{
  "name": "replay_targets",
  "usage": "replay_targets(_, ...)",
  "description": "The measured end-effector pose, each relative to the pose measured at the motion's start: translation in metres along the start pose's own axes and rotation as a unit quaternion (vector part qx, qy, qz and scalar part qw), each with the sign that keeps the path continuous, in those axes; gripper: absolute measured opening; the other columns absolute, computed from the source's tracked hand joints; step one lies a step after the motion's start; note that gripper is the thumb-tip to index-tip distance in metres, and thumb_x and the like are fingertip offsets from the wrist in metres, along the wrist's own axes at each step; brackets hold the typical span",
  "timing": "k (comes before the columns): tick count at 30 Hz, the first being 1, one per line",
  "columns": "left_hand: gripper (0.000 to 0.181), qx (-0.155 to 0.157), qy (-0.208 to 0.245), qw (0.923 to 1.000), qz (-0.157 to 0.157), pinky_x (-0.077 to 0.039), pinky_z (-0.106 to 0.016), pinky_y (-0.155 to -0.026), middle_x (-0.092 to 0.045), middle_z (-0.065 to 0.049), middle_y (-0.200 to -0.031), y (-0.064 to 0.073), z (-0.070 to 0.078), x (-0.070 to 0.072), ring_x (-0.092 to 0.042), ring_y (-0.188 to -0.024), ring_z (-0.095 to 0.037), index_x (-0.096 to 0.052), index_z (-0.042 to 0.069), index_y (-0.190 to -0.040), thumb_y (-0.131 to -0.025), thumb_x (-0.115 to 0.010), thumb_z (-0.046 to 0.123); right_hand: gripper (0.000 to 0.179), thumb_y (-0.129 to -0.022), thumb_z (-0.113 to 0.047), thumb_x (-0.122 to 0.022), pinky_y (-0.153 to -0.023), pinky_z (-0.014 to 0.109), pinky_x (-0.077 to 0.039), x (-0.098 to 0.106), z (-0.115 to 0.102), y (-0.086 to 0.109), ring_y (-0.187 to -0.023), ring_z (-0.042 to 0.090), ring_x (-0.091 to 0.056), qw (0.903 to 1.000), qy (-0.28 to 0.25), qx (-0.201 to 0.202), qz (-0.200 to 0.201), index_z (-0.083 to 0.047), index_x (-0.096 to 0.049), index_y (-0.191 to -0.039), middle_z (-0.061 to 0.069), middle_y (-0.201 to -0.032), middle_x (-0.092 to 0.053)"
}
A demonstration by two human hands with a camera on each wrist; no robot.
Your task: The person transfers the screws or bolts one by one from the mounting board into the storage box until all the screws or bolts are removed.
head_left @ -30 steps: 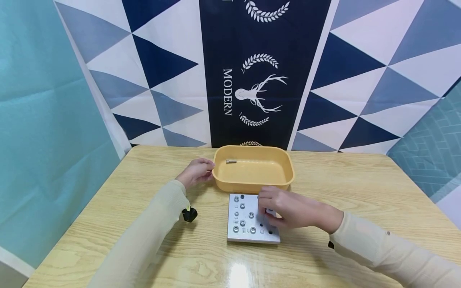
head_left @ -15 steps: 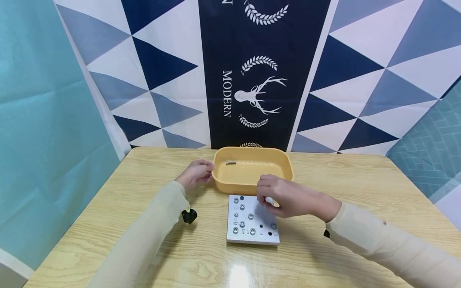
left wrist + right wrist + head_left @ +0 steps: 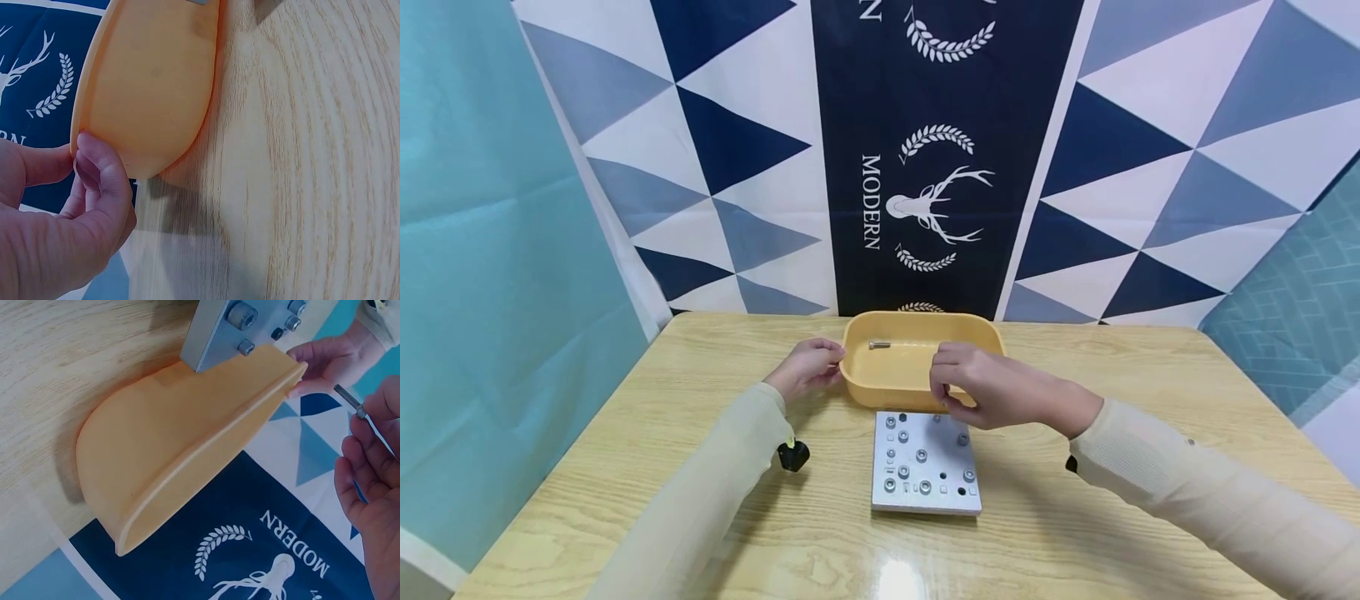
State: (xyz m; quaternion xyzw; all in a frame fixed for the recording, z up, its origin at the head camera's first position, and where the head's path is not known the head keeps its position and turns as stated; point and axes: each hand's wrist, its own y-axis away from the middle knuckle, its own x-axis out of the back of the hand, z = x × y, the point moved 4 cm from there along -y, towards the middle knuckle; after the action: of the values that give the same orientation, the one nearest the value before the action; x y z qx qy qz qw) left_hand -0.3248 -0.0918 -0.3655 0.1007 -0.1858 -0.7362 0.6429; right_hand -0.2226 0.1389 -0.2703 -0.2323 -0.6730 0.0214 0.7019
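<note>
My left hand (image 3: 808, 367) pinches the left end rim of a yellow plastic bin (image 3: 150, 81), thumb outside and fingertips at the edge. One socket-head screw (image 3: 880, 345) lies inside the bin at the left. In the right wrist view, my right hand (image 3: 375, 462) pinches another socket-head screw (image 3: 349, 400) between thumb and finger, its threaded end pointing away from the palm. From the head view, the right hand overlaps the bin's front right part, raised behind the metal plate. That silver plate (image 3: 943, 450) carries several seated socket-head screws and some bare holes.
A pale wood table (image 3: 715, 500) bears the bin and, just in front of it, the plate. A patterned cloth (image 3: 760, 200) hangs directly behind the table's far edge. Black wrist gear (image 3: 793, 456) sticks out under the left sleeve.
My right hand has lifted off the plate's right side and moved back over the bin's front edge, uncovering screws there. The left hand stays at the rim.
</note>
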Motion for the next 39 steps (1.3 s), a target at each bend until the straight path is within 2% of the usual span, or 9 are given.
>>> replay_targets(10,0.013,-0.001,0.009,1.0,-0.002,-0.046,-0.016,-0.058,-0.051,-0.007,-0.096,0.0,0.0,0.0,-0.051,-0.069,-0.009,-0.052,0.001,-0.11,-0.098,-0.05,0.008,0.015,-0.074,0.001,-0.065,-0.068,0.02,-0.044,0.0,0.007,-0.004,-0.077,0.006,-0.047,0.9996,-0.014,-0.023,-0.012,-0.013,-0.06,-0.077,-0.007,-0.075,-0.053)
replay_targets(20,0.015,0.008,0.006,0.9999,0.005,-0.046,-0.016,-0.056,-0.051,-0.006,-0.093,0.001,0.001,0.002,-0.051,-0.069,-0.009,-0.052,0.002,-0.111,-0.099,-0.051,0.01,0.016,-0.072,0.002,-0.065,-0.066,0.019,-0.046,0.002,0.024,-0.01,-0.074,0.006,-0.047,0.9995,0.001,-0.031,-0.004,-0.012,-0.059,-0.076,-0.004,-0.074,-0.054)
replay_targets(31,0.017,0.009,0.002,1.0,0.003,-0.046,-0.017,-0.058,-0.051,-0.008,-0.096,0.002,0.0,0.0,-0.051,-0.07,-0.011,-0.052,0.001,-0.114,-0.099,-0.05,0.009,0.015,-0.074,0.001,-0.065,-0.069,0.023,-0.047,-0.004,0.042,-0.017,-0.075,0.009,-0.049,0.9974,0.007,-0.06,-0.04,-0.013,-0.06,-0.076,-0.004,-0.075,-0.056)
replay_targets(39,0.017,0.009,0.007,0.9999,0.003,-0.046,-0.017,-0.06,-0.051,-0.007,-0.093,-0.002,-0.002,0.001,-0.051,-0.071,-0.011,-0.053,0.001,-0.113,-0.098,-0.05,0.009,0.017,-0.069,0.004,-0.065,-0.068,0.026,-0.045,-0.008,0.053,-0.026,-0.073,0.013,-0.05,0.9989,0.019,-0.031,-0.028,-0.011,-0.057,-0.073,-0.002,-0.072,-0.054)
